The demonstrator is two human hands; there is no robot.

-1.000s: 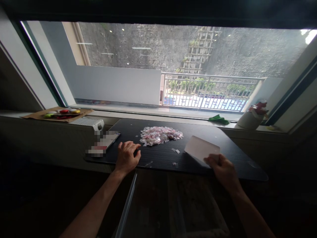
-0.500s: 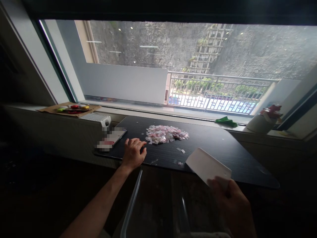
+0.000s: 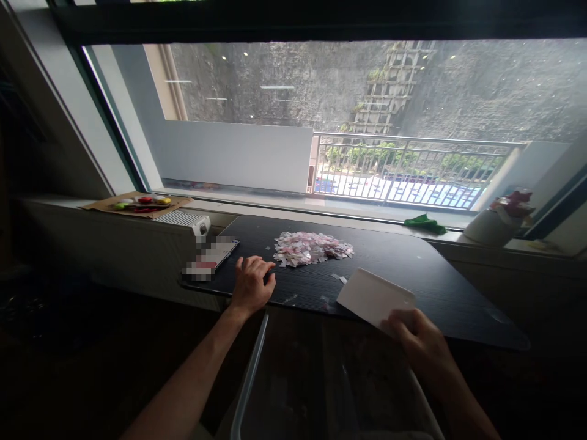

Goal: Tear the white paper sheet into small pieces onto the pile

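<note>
A heap of small white and pinkish pieces (image 3: pixel 309 249) lies on the black table (image 3: pixel 394 247). My left hand (image 3: pixel 253 284) is at the table's near edge, left of and nearer than the heap, its fingers loosely curled and apart with nothing visible in them. In my right hand (image 3: pixel 415 330) is a flat white board (image 3: pixel 371 296), gripped at its right end. The board is tilted over the near edge of the table, beside a few loose pieces (image 3: pixel 339 278).
A clear-walled bin (image 3: pixel 250 379) stands below the table's near edge. Left on the table is a flat, partly pixelated object (image 3: pixel 222 253). A green cloth (image 3: pixel 425 224) and a white pot (image 3: pixel 490 227) sit on the sill; a brown board (image 3: pixel 98 206) holds colourful items.
My right hand and the white board have moved left and slightly up, closer to the loose pieces. My left hand keeps nearly the same place and pose. The view has shifted slightly.
</note>
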